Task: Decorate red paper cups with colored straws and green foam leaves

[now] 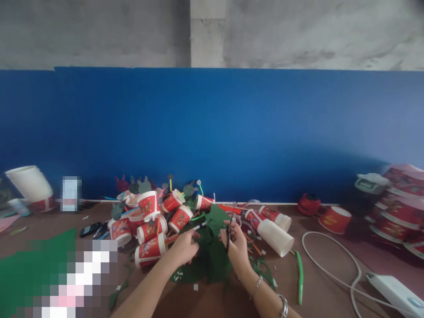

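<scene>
My right hand (pixel 236 243) is closed around a pair of black-handled scissors (pixel 228 239), their blades pointing up and away from me. My left hand (pixel 186 246) has its fingers curled in over a dark green sheet (pixel 218 263); what is between them, if anything, is hidden. The sheet, paper or felt, spreads between and under both hands and rises at the back. White scraps (pixel 178 276) lie on its near left part. A white pen-like stick (pixel 200 225) shows just beyond my left hand.
Red paper cups (pixel 150 250) are heaped left of my hands, several with animal-shaped cutouts. Stacked white cups (pixel 274 237) lie to the right. Beyond them are a green tube (pixel 300 277), a white cable (pixel 331 233) and a power strip (pixel 397 291). A blue panel (pixel 212 132) stands behind the table.
</scene>
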`<move>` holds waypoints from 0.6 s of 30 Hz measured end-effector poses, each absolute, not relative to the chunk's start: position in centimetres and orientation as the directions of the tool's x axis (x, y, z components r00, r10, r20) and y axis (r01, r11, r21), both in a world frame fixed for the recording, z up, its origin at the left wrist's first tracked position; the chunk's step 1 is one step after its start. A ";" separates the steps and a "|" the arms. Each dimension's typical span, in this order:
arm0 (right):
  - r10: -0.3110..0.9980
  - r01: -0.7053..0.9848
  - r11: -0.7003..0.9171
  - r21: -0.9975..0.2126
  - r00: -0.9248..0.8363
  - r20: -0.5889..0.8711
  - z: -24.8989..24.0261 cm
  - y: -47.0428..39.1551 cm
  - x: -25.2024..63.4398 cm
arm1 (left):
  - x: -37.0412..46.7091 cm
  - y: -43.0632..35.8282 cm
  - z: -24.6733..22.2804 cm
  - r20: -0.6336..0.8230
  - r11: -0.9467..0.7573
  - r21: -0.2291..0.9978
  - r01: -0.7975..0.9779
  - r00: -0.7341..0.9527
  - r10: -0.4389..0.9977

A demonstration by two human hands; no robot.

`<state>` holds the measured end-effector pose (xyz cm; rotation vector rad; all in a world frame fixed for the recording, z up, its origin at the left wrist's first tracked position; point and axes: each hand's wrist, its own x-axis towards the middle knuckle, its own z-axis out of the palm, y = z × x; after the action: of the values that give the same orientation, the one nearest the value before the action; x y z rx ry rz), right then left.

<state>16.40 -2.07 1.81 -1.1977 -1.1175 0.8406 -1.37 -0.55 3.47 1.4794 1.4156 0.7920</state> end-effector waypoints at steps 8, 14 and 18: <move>0.986 0.388 0.107 -0.915 0.080 0.149 2.9 -2.4 16.0 | -2.8 -3.2 4.9 0.112 -0.173 0.743 0.647 0.135 0.985; 0.994 0.757 0.014 -0.653 -0.081 -0.073 4.9 -3.0 16.5 | -5.7 -5.0 6.5 0.344 -0.363 0.362 0.859 0.239 0.908; 0.954 0.830 -0.037 -0.557 -0.136 -0.267 6.5 -4.0 17.0 | -8.1 -5.3 6.4 0.290 -0.280 0.146 0.949 0.230 0.929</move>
<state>17.02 -4.04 6.50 -1.9201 -2.0295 0.9202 -8.05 -5.34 6.36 2.5102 1.9198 0.5186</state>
